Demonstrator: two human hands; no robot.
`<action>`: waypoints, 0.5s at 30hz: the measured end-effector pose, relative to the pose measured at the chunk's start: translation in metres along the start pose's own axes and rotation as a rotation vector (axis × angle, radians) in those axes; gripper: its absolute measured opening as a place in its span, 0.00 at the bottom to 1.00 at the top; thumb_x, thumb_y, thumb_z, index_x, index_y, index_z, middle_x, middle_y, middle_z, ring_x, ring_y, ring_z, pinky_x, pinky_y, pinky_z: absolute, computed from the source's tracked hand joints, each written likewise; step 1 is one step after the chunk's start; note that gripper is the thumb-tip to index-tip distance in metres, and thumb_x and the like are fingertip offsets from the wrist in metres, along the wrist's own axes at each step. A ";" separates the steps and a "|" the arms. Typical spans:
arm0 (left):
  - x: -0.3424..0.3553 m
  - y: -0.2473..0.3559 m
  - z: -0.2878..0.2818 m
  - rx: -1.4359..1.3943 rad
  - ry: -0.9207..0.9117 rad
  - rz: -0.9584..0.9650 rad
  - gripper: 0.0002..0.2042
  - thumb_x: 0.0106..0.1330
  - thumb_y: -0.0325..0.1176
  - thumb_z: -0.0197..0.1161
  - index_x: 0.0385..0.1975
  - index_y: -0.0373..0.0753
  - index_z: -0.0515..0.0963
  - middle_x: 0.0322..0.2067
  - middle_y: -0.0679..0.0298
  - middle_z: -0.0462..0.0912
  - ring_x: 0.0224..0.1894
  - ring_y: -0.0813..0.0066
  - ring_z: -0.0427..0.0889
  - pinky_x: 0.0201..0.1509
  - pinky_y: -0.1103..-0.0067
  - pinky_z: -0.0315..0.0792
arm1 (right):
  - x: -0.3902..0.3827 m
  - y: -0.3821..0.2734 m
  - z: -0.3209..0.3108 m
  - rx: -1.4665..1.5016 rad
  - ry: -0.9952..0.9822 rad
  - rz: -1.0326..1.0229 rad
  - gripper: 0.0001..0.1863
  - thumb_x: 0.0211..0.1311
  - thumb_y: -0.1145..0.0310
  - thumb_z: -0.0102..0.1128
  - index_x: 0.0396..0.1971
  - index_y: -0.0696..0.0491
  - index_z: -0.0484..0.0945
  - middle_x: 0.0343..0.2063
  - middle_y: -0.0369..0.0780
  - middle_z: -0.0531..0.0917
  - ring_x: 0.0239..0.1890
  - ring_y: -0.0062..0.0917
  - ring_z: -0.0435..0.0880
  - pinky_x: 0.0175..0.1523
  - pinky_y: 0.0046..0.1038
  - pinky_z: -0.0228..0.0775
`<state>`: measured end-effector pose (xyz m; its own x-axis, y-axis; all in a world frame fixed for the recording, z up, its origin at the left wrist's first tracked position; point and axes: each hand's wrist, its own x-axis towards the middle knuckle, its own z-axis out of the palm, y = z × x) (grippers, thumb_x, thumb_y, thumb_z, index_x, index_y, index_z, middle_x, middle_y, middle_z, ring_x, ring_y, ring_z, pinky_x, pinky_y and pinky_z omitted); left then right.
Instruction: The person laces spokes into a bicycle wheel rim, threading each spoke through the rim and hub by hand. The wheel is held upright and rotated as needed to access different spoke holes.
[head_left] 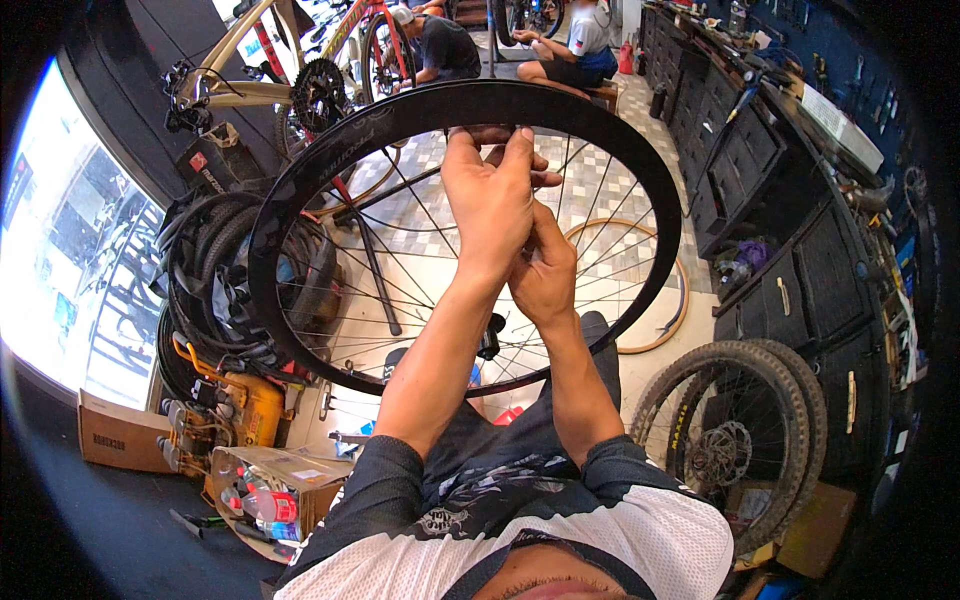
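Observation:
A black deep-rim bicycle wheel (655,185) is held tilted in front of me, its spokes radiating from a dark hub (490,337). My left hand (487,200) is closed at the inner edge of the rim's top, fingertips touching it. My right hand (542,270) is closed just below and behind the left, among the spokes; whatever its fingers hold is hidden by my hands.
Bicycles (318,95) and two seated people (445,50) (572,60) are beyond. Piled tyres (205,250), a yellow compressor (258,400) and a box with bottles (290,475) sit left. Dark cabinets (810,275), tools and spare wheels (745,440) line the right.

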<state>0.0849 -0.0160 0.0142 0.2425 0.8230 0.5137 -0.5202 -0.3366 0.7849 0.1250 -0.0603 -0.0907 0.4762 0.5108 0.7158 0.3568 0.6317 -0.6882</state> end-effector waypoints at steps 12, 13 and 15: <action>0.009 0.006 0.001 0.022 -0.017 -0.033 0.08 0.76 0.26 0.58 0.46 0.28 0.71 0.38 0.56 0.79 0.34 0.72 0.84 0.34 0.74 0.86 | 0.010 0.004 0.002 -0.020 0.000 -0.041 0.27 0.62 0.70 0.71 0.61 0.54 0.75 0.29 0.43 0.86 0.30 0.26 0.88 0.36 0.29 0.78; 0.010 0.004 0.003 0.014 -0.013 -0.006 0.08 0.75 0.26 0.59 0.46 0.28 0.71 0.38 0.56 0.78 0.34 0.72 0.85 0.34 0.74 0.86 | 0.010 0.006 0.002 -0.005 -0.003 -0.040 0.27 0.62 0.70 0.71 0.61 0.54 0.75 0.29 0.43 0.87 0.31 0.26 0.89 0.37 0.29 0.78; 0.011 0.002 0.005 0.014 -0.010 0.006 0.11 0.73 0.24 0.61 0.49 0.27 0.70 0.40 0.55 0.77 0.34 0.73 0.84 0.34 0.74 0.86 | 0.011 0.007 0.001 0.008 -0.004 -0.032 0.27 0.63 0.70 0.71 0.61 0.55 0.75 0.31 0.44 0.88 0.33 0.27 0.90 0.38 0.30 0.79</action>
<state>0.0906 -0.0097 0.0228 0.2478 0.8161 0.5221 -0.5099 -0.3484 0.7865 0.1317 -0.0499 -0.0879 0.4611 0.4928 0.7379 0.3655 0.6523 -0.6640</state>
